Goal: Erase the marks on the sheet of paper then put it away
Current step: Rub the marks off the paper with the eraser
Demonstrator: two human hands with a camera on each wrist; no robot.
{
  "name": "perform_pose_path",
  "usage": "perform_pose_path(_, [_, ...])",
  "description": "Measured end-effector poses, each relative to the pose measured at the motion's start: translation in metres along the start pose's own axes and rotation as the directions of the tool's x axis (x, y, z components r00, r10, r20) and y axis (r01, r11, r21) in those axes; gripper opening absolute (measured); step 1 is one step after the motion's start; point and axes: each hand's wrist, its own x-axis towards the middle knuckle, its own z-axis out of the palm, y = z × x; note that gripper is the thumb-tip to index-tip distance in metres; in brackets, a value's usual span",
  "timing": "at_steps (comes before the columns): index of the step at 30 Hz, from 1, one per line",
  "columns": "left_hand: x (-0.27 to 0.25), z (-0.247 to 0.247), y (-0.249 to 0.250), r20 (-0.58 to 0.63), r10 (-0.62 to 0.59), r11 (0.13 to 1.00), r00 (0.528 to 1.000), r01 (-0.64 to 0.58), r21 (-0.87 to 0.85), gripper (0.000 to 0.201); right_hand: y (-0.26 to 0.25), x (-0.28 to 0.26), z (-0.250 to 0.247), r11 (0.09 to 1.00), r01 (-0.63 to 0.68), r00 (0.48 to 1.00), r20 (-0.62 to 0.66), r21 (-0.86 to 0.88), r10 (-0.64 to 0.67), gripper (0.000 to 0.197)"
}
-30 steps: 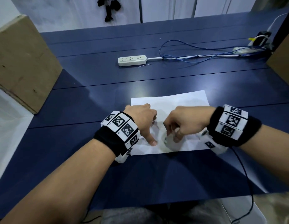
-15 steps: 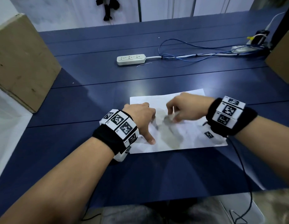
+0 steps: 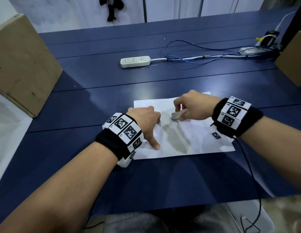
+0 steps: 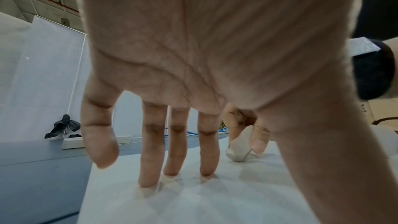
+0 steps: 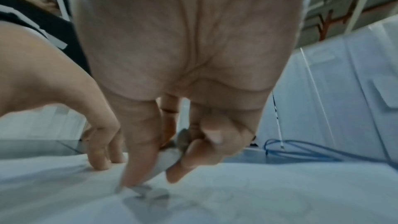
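Note:
A white sheet of paper (image 3: 193,142) lies flat on the dark blue table (image 3: 79,148) in front of me, with a grey smudged patch (image 3: 176,140) in its middle. My left hand (image 3: 144,121) presses on the sheet's left part with straight fingers (image 4: 150,168) and a spread thumb. My right hand (image 3: 190,106) pinches a worn white eraser (image 3: 176,116) and holds its tip on the paper near the far middle. The eraser (image 4: 239,149) shows past my left palm. Faint pencil lines remain on the paper (image 5: 237,198) near the eraser (image 5: 168,161).
A white power strip (image 3: 134,61) and blue cables (image 3: 197,56) lie at the back of the table. A cardboard box (image 3: 20,64) stands at the left, another box (image 3: 292,63) at the right edge. A black wire (image 3: 247,165) runs from my right wrist.
My right hand has moved with the eraser from the near middle of the sheet up towards its far edge. My left hand stays pressed on the paper.

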Motion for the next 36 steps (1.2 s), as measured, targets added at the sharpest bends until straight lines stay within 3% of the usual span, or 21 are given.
perform_pose_path(3, [0.0,0.001,-0.001,-0.012,-0.004,1.0,1.0,0.004,-0.007,0.086,-0.005,-0.016,0.006,0.995,0.095,0.989,0.107,0.029,-0.098,0.014])
perform_pose_path(5, [0.001,0.002,-0.002,-0.007,-0.003,1.0,1.0,0.003,-0.009,0.087,-0.016,-0.032,0.012,0.983,0.154,0.94,0.292,0.098,-0.177,0.015])
perform_pose_path(7, [0.001,0.001,-0.002,-0.001,-0.003,1.0,1.0,0.003,-0.012,0.088,-0.022,-0.035,0.013,0.978,0.174,0.903,0.377,0.119,-0.206,0.019])
perform_pose_path(11, [-0.001,0.001,-0.001,-0.007,0.0,1.0,1.0,0.0,-0.006,0.086,-0.011,-0.002,0.003,0.996,0.083,0.988,0.13,0.024,-0.086,0.016])
perform_pose_path(14, [-0.002,0.001,-0.002,-0.012,0.001,1.0,1.0,-0.002,-0.015,0.087,-0.003,0.006,0.001,1.0,-0.011,1.0,-0.01,-0.001,0.011,0.019])
perform_pose_path(16, [-0.001,0.002,-0.002,-0.013,0.003,1.0,1.0,-0.003,-0.011,0.086,-0.007,-0.007,0.004,0.996,0.08,0.994,0.068,0.042,-0.083,0.015])
perform_pose_path(19, [0.0,0.002,-0.003,-0.005,0.006,1.0,1.0,-0.006,-0.002,0.088,-0.022,-0.029,0.013,0.971,0.186,0.908,0.351,0.15,-0.228,0.017])
perform_pose_path(20, [0.0,0.002,-0.002,-0.002,0.008,1.0,1.0,-0.008,0.0,0.089,-0.024,-0.03,0.014,0.97,0.191,0.896,0.376,0.153,-0.236,0.017])
perform_pose_path(24, [0.0,0.002,-0.002,-0.005,0.004,1.0,1.0,-0.004,0.001,0.085,-0.013,-0.001,0.004,0.993,0.11,0.982,0.15,0.044,-0.116,0.019])
perform_pose_path(27, [0.0,0.002,-0.002,-0.009,0.005,1.0,1.0,-0.005,0.003,0.085,-0.003,0.004,0.001,0.999,0.042,0.999,0.024,0.024,-0.043,0.015])
perform_pose_path(29, [0.0,0.002,-0.003,-0.007,0.007,1.0,1.0,-0.007,0.0,0.084,-0.007,-0.011,0.006,0.994,0.105,0.989,0.097,0.028,-0.107,0.015])
perform_pose_path(32, [0.0,0.002,-0.003,-0.004,0.011,1.0,1.0,-0.011,0.001,0.089,-0.017,-0.034,0.013,0.982,0.169,0.928,0.321,0.09,-0.189,0.017])
perform_pose_path(34, [0.0,0.002,-0.002,-0.003,0.013,1.0,1.0,-0.013,0.002,0.089,-0.015,-0.029,0.011,0.987,0.154,0.947,0.278,0.053,-0.162,0.017])
perform_pose_path(36, [0.0,0.002,-0.002,-0.002,0.012,1.0,1.0,-0.012,-0.003,0.087,-0.007,-0.012,0.004,0.996,0.085,0.986,0.141,0.018,-0.087,0.016])
